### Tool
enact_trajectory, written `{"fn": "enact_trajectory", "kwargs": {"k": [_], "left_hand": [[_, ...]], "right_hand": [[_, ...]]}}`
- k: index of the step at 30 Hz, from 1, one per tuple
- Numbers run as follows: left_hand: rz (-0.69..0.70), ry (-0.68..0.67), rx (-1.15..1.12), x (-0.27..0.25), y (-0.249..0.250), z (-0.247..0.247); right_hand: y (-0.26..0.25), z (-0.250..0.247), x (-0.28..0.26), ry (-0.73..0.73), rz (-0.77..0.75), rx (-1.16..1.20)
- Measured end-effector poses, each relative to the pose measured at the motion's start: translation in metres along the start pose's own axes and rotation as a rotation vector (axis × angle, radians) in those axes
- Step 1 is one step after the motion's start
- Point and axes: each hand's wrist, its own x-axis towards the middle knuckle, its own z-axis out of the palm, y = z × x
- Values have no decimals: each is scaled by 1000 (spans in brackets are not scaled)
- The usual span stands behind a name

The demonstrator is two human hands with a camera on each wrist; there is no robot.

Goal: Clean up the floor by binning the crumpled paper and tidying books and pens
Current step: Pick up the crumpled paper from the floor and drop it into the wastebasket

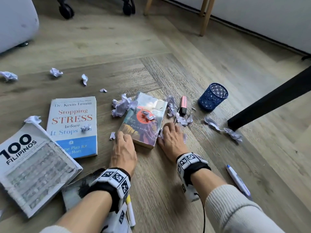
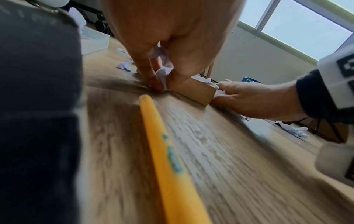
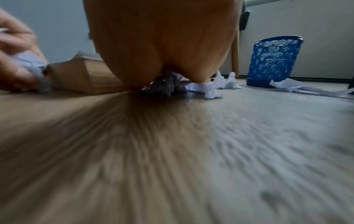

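Both forearms stretched forward and low over the wood floor [image 1: 193, 84], palms down, wrists banded with marker cuffs.

Left hand [image 1: 123, 148] at near-left corner of Ellis Avery paperback [image 1: 143, 120]; fingers curled downward, fingertips [image 2: 157, 86] pinching a small crumpled paper scrap [image 2: 162, 72] against floor, right beside book's corner.

Right hand [image 1: 172, 140] at book's near-right edge, fingers bent over a crumpled paper wad [image 3: 168, 84]; wad bunched under palm, pressed to floor. Grip closed round it as far as wrist view shows.

Paperback flat on floor between the two hands, one little paper ball [image 1: 148, 114] sitting on cover.

More crumpled paper: big lilac clump [image 1: 122, 106] touching book's far-left edge, several pieces [image 1: 183, 120] right of book, further scraps scattered left toward far floor [image 1: 56, 72].

"Stopping Stress" book [image 1: 72, 125] left of paperback, flat, small wad on it. "100 Filipinos" book [image 1: 33, 169] nearer, far left, overlapping it.

Pink highlighter [image 1: 183, 105] lying just right of paperback; blue perforated pen cup [image 1: 212, 97] upright beyond it. Blue-and-white pen [image 1: 237, 180] beside right forearm. Yellow-capped marker [image 1: 130, 209] under left wrist.
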Motion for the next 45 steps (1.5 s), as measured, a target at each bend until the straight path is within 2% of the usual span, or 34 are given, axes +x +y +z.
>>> {"fn": "enact_trajectory", "kwargs": {"k": [2, 6, 8, 10, 14, 18, 21, 24, 27, 30, 33, 35, 38, 42, 45], "left_hand": [[6, 9, -44, 1, 1, -3], [35, 106, -167, 4, 1, -10], [9, 170, -189, 7, -1, -15], [1, 164, -108, 12, -7, -20], [-44, -12, 77, 31, -31, -29], [18, -128, 221, 41, -43, -25], [33, -129, 273, 42, -43, -24], [38, -147, 268, 41, -43, -27], [-3, -175, 202, 36, -35, -33], [-70, -193, 132, 24, -18, -37], [-158, -262, 219, 8, 6, -37], [-73, -335, 311, -2, 24, -33], [119, -355, 293, -8, 47, -18], [77, -519, 288, -11, 50, 9], [132, -610, 377, -9, 45, 18]], "right_hand": [[-3, 3, -4, 53, -4, -3], [-3, -2, -8, 106, -143, 14], [-2, -11, -11, 97, -120, 185], [3, -21, -14, 102, 5, 398], [23, -37, -19, 260, 229, 604], [47, -44, -29, 391, 487, 625], [61, -35, -34, 364, 609, 523], [74, -24, -33, 282, 657, 385], [80, -18, -24, 202, 650, 341], [78, -21, -20, 126, 570, 298], [80, -23, -20, 105, 478, 208], [82, -26, -20, 120, 432, 165], [87, -37, -11, 146, 434, 82], [96, -52, 14, 158, 506, 112], [99, -53, 29, 46, 418, 125]]}}
